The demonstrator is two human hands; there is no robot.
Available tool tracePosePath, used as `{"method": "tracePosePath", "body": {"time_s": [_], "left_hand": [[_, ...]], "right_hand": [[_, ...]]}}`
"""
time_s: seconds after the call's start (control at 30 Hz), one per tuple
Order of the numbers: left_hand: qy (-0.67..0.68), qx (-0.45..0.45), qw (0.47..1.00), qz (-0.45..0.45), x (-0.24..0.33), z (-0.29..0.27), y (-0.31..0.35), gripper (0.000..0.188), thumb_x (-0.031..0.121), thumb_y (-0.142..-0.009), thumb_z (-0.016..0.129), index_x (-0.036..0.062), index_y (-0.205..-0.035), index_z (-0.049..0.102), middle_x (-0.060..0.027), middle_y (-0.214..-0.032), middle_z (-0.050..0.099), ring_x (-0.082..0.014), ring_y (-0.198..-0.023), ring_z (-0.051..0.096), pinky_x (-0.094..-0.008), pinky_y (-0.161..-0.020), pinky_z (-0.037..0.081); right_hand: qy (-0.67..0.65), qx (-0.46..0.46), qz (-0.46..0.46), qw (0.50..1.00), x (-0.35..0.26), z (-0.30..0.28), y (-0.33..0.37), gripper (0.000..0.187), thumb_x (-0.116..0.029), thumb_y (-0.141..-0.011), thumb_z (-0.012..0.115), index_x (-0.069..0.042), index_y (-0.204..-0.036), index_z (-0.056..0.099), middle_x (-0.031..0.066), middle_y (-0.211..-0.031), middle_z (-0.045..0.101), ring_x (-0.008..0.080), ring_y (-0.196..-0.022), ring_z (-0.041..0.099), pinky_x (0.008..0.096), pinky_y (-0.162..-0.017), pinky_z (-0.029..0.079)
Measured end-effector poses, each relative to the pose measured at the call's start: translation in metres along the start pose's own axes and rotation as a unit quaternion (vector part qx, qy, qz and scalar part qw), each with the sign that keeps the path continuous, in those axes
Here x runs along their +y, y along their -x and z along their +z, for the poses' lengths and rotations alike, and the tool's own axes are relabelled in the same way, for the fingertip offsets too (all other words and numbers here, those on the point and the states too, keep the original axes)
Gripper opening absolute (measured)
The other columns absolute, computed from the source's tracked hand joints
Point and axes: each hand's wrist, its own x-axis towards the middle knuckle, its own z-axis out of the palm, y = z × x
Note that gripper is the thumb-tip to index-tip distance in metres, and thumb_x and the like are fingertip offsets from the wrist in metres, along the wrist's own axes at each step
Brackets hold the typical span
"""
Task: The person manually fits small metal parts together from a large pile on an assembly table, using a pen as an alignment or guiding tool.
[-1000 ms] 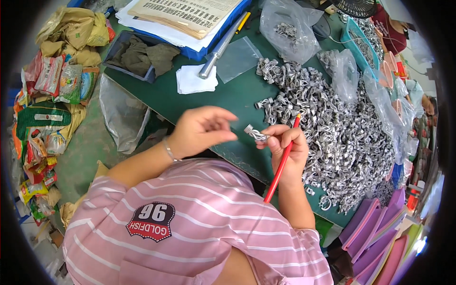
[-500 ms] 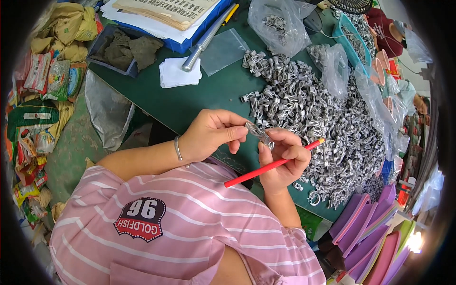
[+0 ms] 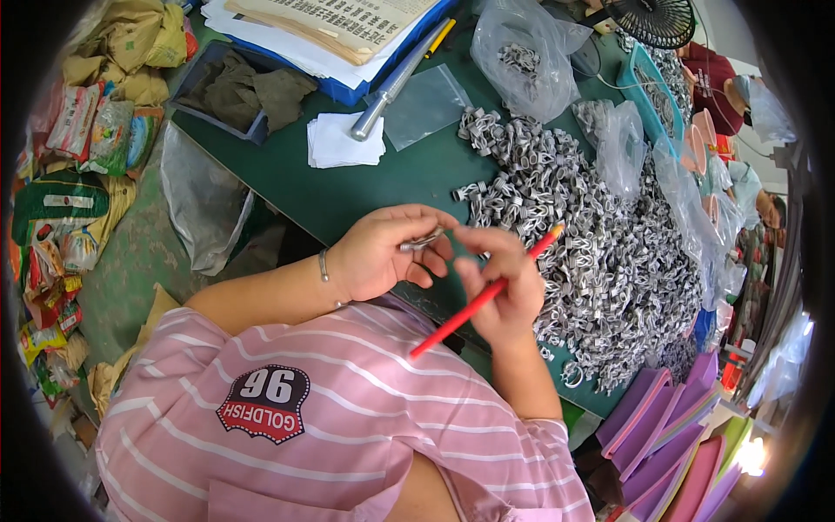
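Note:
My left hand, with a silver bangle on its wrist, curls around a small silver metal ring that is partly covered by the fingers. Close beside it, my right hand grips a red pencil, slanted with its yellowish tip up and to the right. The right index finger and thumb are near the left fingertips; whether they touch the ring is blurred. To the right of both hands, a large heap of similar grey metal rings spreads over the green table.
A tapered metal rod lies across white paper slips beside a clear bag. Behind are a grey bin with dark cloth, a bag of rings and a black fan. Purple folders stand at right.
The ring, earlier held up between both hands' fingertips, now sits lower within my left fingers. My right fingers have lifted off it, and the pencil has swung slightly upward.

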Motion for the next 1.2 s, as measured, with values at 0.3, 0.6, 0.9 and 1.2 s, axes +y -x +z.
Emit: {"method": "tracePosePath", "body": {"time_s": [0.3, 0.6, 0.9, 1.2], "left_hand": [[0.018, 0.075, 0.991, 0.109, 0.01, -0.015, -0.005, 0.013, 0.022, -0.088, 0.047, 0.01, -0.083, 0.046, 0.0004, -0.068, 0.043, -0.0082, -0.054, 0.038, -0.0211, -0.045, 0.03], [-0.145, 0.074, 0.978, 0.131, -0.007, -0.016, -0.013, 0.018, 0.004, -0.082, 0.055, 0.0014, -0.098, 0.048, -0.0011, -0.077, 0.046, -0.0035, -0.052, 0.038, -0.0154, -0.041, 0.027], [-0.234, 0.091, 0.956, 0.149, -0.004, -0.015, -0.009, 0.029, 0.0, -0.08, 0.057, 0.0011, -0.108, 0.049, -0.0026, -0.08, 0.055, -0.0021, -0.051, 0.041, -0.0154, -0.041, 0.027], [-0.371, -0.036, 0.872, 0.317, -0.004, 0.007, -0.006, 0.018, 0.002, -0.075, 0.065, 0.0004, -0.092, 0.061, -0.0031, -0.075, 0.058, -0.007, -0.059, 0.049, -0.0181, -0.05, 0.037]], "right_hand": [[0.348, -0.239, -0.016, 0.906, 0.046, -0.004, -0.039, 0.02, 0.007, -0.058, 0.057, -0.003, -0.072, 0.047, 0.0128, -0.066, 0.049, 0.0313, -0.066, 0.05, 0.0398, -0.056, 0.041], [0.199, -0.152, -0.019, 0.968, 0.042, 0.001, -0.025, 0.022, 0.003, -0.059, 0.061, -0.004, -0.073, 0.046, 0.0115, -0.071, 0.052, 0.0307, -0.07, 0.052, 0.0373, -0.061, 0.043], [0.005, -0.037, 0.124, 0.992, 0.035, 0.002, -0.017, 0.021, 0.006, -0.072, 0.06, -0.005, -0.072, 0.041, 0.0129, -0.08, 0.057, 0.0228, -0.068, 0.057, 0.0296, -0.058, 0.046], [-0.39, 0.055, 0.233, 0.889, 0.028, -0.005, 0.029, 0.025, 0.009, -0.077, 0.057, -0.007, -0.076, 0.038, 0.0163, -0.094, 0.056, 0.0158, -0.078, 0.056, 0.0253, -0.067, 0.048]]}}
